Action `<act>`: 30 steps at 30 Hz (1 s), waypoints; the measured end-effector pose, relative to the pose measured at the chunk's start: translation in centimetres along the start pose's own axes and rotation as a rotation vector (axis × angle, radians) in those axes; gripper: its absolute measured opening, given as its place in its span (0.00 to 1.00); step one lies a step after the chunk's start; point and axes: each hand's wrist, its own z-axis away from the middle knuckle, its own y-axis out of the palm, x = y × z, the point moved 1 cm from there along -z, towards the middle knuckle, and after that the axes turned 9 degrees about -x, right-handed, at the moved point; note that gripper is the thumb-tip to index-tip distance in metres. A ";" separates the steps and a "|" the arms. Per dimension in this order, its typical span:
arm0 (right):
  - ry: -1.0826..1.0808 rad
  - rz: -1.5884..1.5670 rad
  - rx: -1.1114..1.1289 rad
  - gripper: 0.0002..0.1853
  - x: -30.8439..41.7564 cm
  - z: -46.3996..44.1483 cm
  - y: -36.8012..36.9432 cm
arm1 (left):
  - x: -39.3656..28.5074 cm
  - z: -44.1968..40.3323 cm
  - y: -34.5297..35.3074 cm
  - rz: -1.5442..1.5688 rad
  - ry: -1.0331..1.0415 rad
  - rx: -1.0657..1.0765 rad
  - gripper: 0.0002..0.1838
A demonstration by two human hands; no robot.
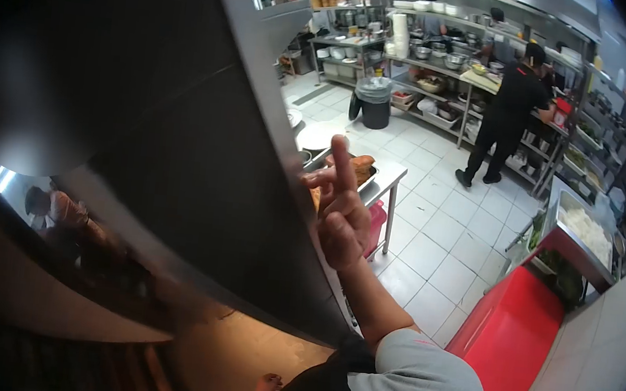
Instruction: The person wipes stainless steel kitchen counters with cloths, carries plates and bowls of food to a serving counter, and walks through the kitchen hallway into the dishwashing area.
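Note:
My right hand (344, 225) is raised beside the metal edge of a large dark door (176, 120). One finger points up and the others reach toward the edge, apart from each other; nothing is held. Whether the fingertips press on the door I cannot tell. Just beyond this hand, a metal tray (372, 180) of orange-brown food stands on a steel table (390, 175), partly hidden by hand and door. Low in the view, my left hand (272, 383) shows only in small part near my dark apron, its fingers unclear.
White floor tiles (430, 246) stretch into a kitchen. A red chest-like box (504, 338) stands at right, near a tub of white food (586, 230). Farther back are a lined bin (373, 102), loaded steel shelves (441, 64) and a person in black (513, 102) facing a counter.

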 end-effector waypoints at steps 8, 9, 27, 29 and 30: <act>0.017 0.530 -0.143 0.08 2.0 0.2 1.9 | 9.4 1.7 -7.2 0.255 -0.236 -0.007 0.14; 0.060 0.654 -0.113 0.10 2.0 0.2 1.8 | 9.8 2.4 -7.5 0.151 -0.075 0.055 0.14; -0.724 1.268 0.013 0.26 1.7 1.8 -0.2 | 6.0 -9.1 -17.9 0.623 -0.188 0.204 0.14; -0.736 1.318 0.040 0.26 1.5 2.5 1.4 | 6.2 -12.0 -20.9 0.567 -0.209 0.204 0.14; -0.729 1.332 0.039 0.26 1.3 2.6 2.0 | 6.0 -13.5 -22.3 0.531 -0.218 0.195 0.14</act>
